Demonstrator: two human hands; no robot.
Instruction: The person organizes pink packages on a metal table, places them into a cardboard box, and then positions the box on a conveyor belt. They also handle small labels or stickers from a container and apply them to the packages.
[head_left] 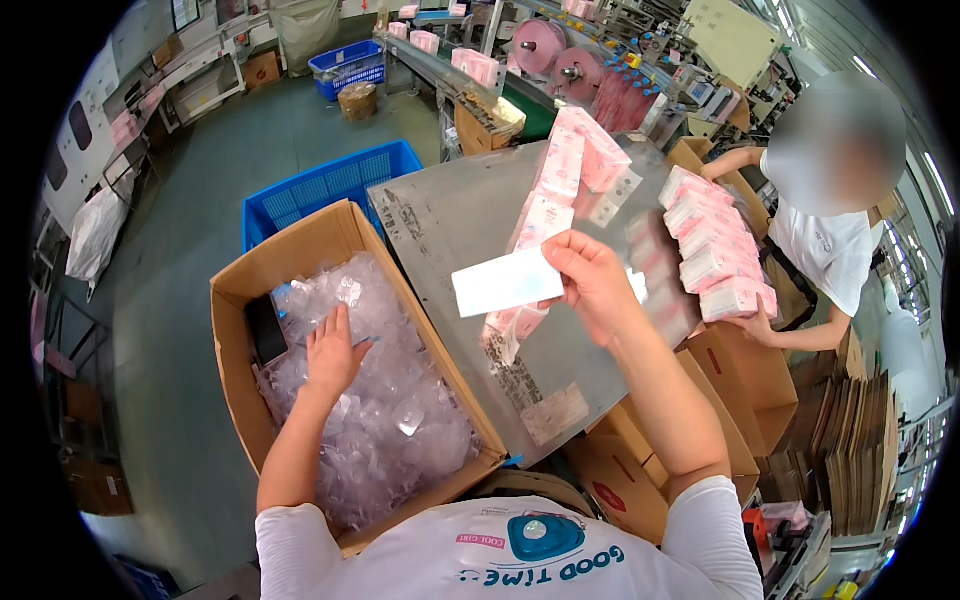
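Between the thumb and fingers of my right hand [592,285] is a flat white rectangular card [508,283], held over the metal table. My left hand [335,350] reaches into a cardboard box [228,300] filled with thin clear plastic pieces [385,400]. Its fingers are stretched out over the pile, and nothing shows in its grasp. A line of pink-and-white soft packs [560,165] lies on the table beyond the card, partly hidden by it and my right hand.
Across the metal table [430,240], a co-worker [820,230] grips a row of pink packs [715,245]. A blue crate [330,178] stands behind the box. Open cartons [740,375] and stacked flat cardboard [835,450] are at right. A conveyor [430,70] carries packs farther off.
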